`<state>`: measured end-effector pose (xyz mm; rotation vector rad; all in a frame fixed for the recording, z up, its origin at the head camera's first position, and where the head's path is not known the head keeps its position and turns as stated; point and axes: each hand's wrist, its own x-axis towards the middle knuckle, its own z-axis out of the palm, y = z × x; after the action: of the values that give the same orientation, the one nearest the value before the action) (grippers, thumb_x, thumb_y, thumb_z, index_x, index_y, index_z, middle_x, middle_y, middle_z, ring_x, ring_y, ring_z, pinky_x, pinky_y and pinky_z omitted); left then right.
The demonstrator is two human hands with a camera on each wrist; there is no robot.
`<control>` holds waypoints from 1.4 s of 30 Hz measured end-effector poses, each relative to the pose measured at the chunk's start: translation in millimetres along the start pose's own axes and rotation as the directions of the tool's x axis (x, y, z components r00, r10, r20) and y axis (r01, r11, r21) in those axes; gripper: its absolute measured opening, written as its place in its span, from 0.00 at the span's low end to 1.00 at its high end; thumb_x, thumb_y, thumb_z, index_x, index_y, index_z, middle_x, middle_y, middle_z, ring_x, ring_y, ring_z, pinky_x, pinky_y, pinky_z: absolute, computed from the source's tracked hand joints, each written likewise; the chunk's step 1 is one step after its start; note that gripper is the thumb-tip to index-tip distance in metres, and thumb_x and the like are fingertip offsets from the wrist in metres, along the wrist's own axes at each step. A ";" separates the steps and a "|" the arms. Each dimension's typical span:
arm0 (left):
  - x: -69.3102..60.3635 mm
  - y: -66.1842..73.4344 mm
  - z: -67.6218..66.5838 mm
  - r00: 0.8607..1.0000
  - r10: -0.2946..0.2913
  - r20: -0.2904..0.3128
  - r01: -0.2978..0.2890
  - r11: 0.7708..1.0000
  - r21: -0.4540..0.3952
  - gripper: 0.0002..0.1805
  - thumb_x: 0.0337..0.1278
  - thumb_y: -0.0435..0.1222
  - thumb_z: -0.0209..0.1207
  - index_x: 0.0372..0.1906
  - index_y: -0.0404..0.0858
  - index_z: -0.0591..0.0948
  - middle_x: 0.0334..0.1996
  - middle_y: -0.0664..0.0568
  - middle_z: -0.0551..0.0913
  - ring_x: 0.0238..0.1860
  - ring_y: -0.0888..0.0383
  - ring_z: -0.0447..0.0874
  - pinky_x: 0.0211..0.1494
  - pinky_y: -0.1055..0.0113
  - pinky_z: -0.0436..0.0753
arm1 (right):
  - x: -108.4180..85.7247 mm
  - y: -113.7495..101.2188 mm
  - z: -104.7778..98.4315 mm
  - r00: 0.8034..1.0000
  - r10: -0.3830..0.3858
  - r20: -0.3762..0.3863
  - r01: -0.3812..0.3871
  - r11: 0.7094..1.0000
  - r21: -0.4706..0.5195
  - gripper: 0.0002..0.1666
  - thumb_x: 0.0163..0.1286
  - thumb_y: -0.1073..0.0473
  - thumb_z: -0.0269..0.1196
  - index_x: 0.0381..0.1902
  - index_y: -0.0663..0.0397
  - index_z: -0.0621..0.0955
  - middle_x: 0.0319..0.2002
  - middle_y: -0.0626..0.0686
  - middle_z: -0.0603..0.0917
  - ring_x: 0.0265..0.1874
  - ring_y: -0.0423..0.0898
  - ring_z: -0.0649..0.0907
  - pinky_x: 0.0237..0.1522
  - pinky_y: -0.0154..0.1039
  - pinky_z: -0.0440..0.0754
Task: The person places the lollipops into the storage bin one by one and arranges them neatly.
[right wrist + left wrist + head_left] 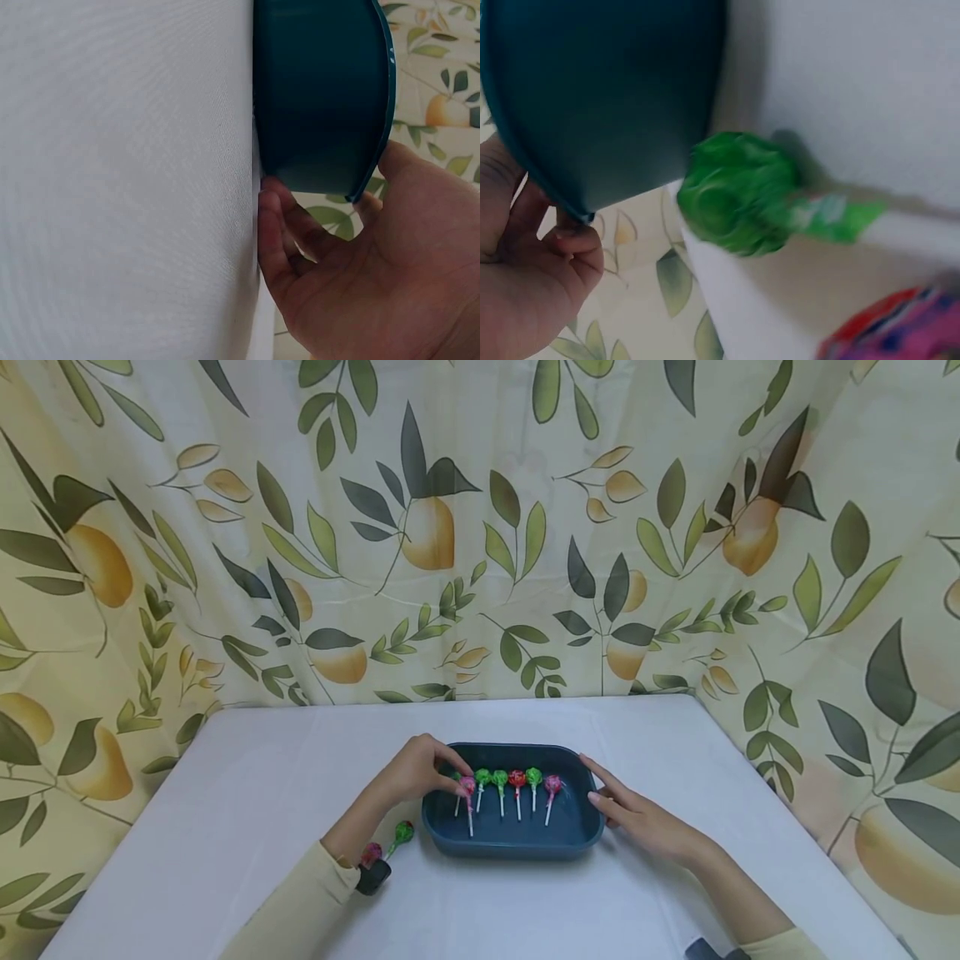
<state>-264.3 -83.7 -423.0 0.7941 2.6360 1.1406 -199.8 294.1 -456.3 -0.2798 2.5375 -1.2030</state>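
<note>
My left hand reaches over the left end of a dark blue tray and pinches a pink lollipop by its wrapped head. A green lollipop beside it is partly hidden by the fingers. To its right, in a row with sticks towards me, lie green lollipops, a red lollipop and another pink lollipop. My right hand holds the tray's right end, with fingertips at the rim and other fingers against the outer wall.
Outside the tray, near my left wrist, a green lollipop and a pink lollipop lie on the white-covered table. A curtain printed with leaves and fruit hangs behind the table and along both sides.
</note>
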 end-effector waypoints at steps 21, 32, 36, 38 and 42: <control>1.0 -1.3 18.7 1.000 -0.012 0.026 0.008 0.992 0.125 0.09 0.51 0.31 0.77 0.38 0.44 0.92 0.35 0.63 0.88 0.49 0.55 0.78 0.66 0.48 0.70 | -0.2 -1.2 1.4 1.000 -0.002 -0.003 0.002 1.000 -0.003 0.36 0.84 0.40 0.50 0.82 0.18 0.51 0.56 0.56 0.75 0.48 0.51 0.79 0.51 0.52 0.76; 5.0 3.6 23.1 0.998 -0.027 0.059 0.015 0.980 0.199 0.06 0.50 0.37 0.78 0.35 0.46 0.93 0.36 0.61 0.90 0.52 0.52 0.81 0.61 0.36 0.62 | -0.7 -3.0 0.1 1.000 0.002 0.002 -0.002 1.000 0.005 0.37 0.83 0.38 0.50 0.82 0.17 0.50 0.57 0.56 0.74 0.49 0.51 0.79 0.52 0.53 0.76; 5.6 4.4 24.1 0.996 -0.065 0.067 0.050 0.979 0.197 0.07 0.51 0.37 0.78 0.36 0.47 0.93 0.38 0.60 0.90 0.53 0.51 0.80 0.59 0.41 0.64 | -0.1 -2.3 0.6 1.000 0.000 0.003 -0.001 1.000 0.013 0.36 0.83 0.39 0.50 0.82 0.18 0.50 0.57 0.56 0.74 0.50 0.51 0.79 0.54 0.54 0.76; 6.1 3.7 24.3 0.995 -0.063 0.072 0.048 0.979 0.199 0.07 0.51 0.38 0.78 0.36 0.47 0.93 0.39 0.59 0.90 0.53 0.52 0.80 0.58 0.42 0.64 | -0.2 -1.7 0.7 1.000 0.001 0.002 -0.001 1.000 0.014 0.36 0.84 0.39 0.49 0.82 0.18 0.50 0.56 0.56 0.74 0.50 0.51 0.79 0.54 0.53 0.75; 6.6 2.9 23.2 0.994 -0.061 0.093 0.044 0.983 0.176 0.07 0.51 0.37 0.78 0.37 0.46 0.93 0.40 0.57 0.90 0.55 0.51 0.80 0.64 0.43 0.67 | -1.1 -0.9 0.1 1.000 -0.002 0.001 0.002 1.000 0.017 0.36 0.83 0.39 0.49 0.82 0.17 0.50 0.56 0.56 0.74 0.49 0.51 0.78 0.54 0.52 0.75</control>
<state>-260.7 -63.9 -436.6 0.7840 2.6832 0.8452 -198.7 293.9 -455.4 -0.2786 2.5253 -1.2239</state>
